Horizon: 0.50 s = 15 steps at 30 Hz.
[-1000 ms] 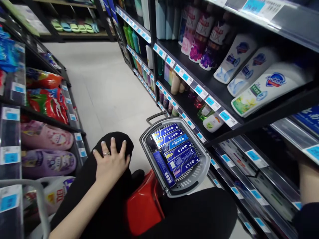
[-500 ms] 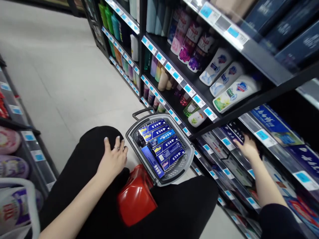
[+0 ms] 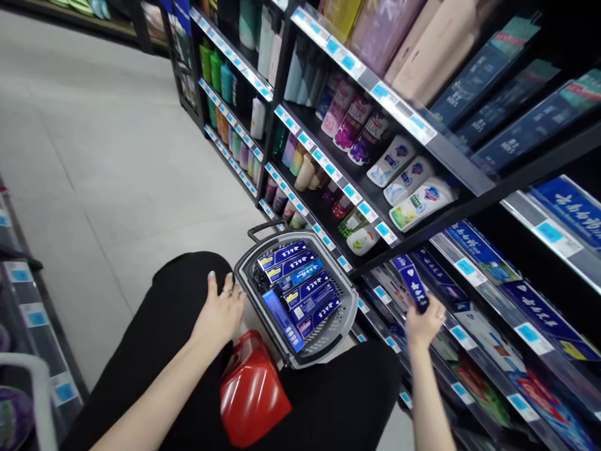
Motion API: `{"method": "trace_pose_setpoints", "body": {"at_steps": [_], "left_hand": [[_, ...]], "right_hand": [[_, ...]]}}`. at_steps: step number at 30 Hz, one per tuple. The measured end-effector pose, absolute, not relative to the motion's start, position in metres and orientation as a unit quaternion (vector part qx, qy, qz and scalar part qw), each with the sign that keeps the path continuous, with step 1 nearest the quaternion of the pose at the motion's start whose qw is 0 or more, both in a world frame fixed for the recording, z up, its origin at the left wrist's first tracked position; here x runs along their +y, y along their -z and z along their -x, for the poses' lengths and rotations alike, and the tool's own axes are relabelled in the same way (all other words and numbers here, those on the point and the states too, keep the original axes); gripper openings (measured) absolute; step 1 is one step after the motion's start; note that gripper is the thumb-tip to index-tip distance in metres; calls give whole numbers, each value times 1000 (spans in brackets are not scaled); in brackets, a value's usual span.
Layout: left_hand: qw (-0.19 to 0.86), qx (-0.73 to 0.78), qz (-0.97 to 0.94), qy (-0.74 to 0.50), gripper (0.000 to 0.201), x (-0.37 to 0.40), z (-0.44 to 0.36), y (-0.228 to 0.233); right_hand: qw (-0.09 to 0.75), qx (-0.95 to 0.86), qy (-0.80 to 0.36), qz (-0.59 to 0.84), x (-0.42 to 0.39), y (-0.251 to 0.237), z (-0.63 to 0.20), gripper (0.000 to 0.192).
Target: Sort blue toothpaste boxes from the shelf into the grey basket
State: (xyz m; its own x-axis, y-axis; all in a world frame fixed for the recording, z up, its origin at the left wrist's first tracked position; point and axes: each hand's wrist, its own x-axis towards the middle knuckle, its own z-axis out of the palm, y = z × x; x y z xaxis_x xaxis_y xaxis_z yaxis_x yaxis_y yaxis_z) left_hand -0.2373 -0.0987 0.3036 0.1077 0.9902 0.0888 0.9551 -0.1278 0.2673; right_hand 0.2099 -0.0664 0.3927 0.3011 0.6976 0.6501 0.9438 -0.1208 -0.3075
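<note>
Withdrawn from the lower shelf since the earlier frame, the right hand [image 3: 424,321] now sits right of centre, fingers closed round one blue toothpaste box [image 3: 412,283] that stands tilted above it, clear of the shelf [image 3: 474,275]. Judged from this, one box has been picked off the display. Left hand [image 3: 220,313] has slid from the black-clad knee to the near rim of the grey basket [image 3: 348,300]; it lies flat and grips nothing. Centre frame, the basket holds matching blue boxes [image 3: 300,288] in rows. A red stool [image 3: 253,391] shows below it, between the legs. Bottles [image 3: 413,178] fill the upper shelves.
</note>
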Motion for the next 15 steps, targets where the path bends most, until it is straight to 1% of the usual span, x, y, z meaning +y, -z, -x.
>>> {"method": "trace_pose_setpoints", "body": {"at_steps": [1,2,3,4,6,8,9,11,13,15], "left_hand": [[130,646,-735,-157,33,-98,234,-303],[215,628,-721,-197,33,-97,228,-302],[321,604,-689,-239,34,-97,220,-302],[437,572,-636,-279,38,-99,211,-302],[644,499,-474,-335,49,-105,191,-304],[766,436,-328,-341,58,-113,175,-305],[802,416,-275,-329,60,-116,169,-304],[845,395,-216,-287,57,-120,164,-301],[859,406,-193,-246,50,-120,163,-295],[853,423,-191,-238,46,-118,164,-290]], "right_hand": [[425,-546,114,713,-77,-381,-186,44],[492,-528,18,692,-85,-369,-159,42],[554,-496,-106,660,-90,-357,-132,41],[590,-456,-241,621,-93,-345,-105,42],[619,-350,-453,537,-94,-322,-53,46],[607,-252,-586,474,-93,-303,-12,45],[593,-215,-627,457,-93,-294,3,43],[553,-173,-685,442,-95,-279,21,40],[517,-160,-720,435,-97,-265,24,39],[503,-151,-735,430,-97,-255,18,41]]}}
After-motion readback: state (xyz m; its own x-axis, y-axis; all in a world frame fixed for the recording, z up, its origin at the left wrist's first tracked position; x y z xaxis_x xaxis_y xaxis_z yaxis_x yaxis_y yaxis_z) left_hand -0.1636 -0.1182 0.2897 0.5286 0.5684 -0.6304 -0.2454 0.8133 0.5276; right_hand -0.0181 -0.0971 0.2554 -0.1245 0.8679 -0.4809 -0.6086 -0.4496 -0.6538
